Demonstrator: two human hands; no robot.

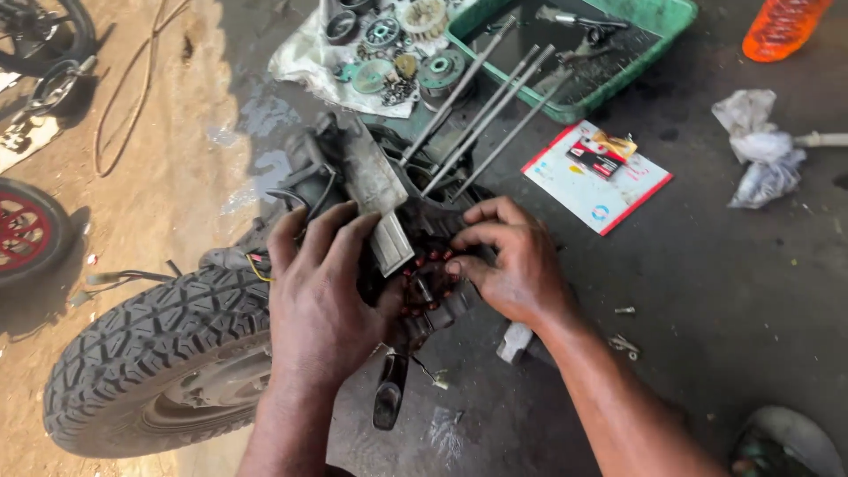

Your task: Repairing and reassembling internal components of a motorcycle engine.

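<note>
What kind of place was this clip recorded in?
Most likely an open-air motorcycle repair shop: both hands work on a stripped engine beside a knobby tyre, with loose clutch parts on a cloth and a green tray on the oily ground.

Left hand (320,296) covers middle of engine block (371,190); what lies under palm not visible. Right hand (517,265) hides right side of copper coil ring (428,283); fingertips not clear. Tyre (150,353) cut by bottom edge. Orange bottle (782,25) and green tray (618,35) cut by top edge. Red wheel (22,231) cut by left edge. Small parts on white cloth (305,62) too small to tell.
</note>
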